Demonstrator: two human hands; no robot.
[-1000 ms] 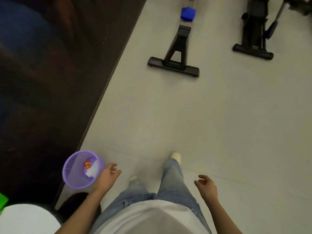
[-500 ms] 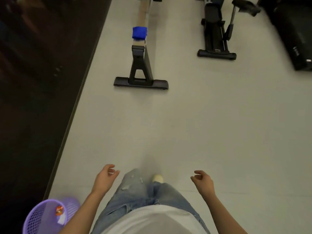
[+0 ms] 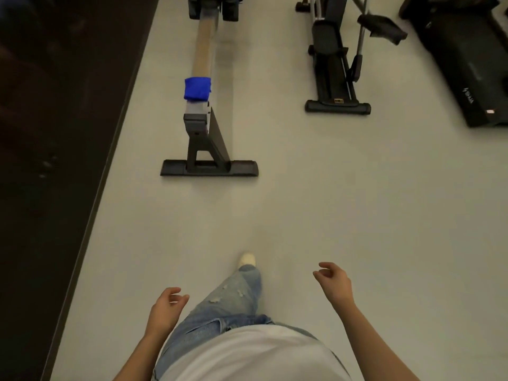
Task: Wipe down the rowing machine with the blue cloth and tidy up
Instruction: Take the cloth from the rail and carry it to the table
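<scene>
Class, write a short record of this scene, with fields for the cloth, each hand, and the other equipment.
cloth: blue cloth draped over the rail of the rowing machine, near its floor stand
left hand: loosely curled, holding nothing
right hand: loosely curled, holding nothing
other equipment: a second exercise machine on the floor, to the right
</scene>
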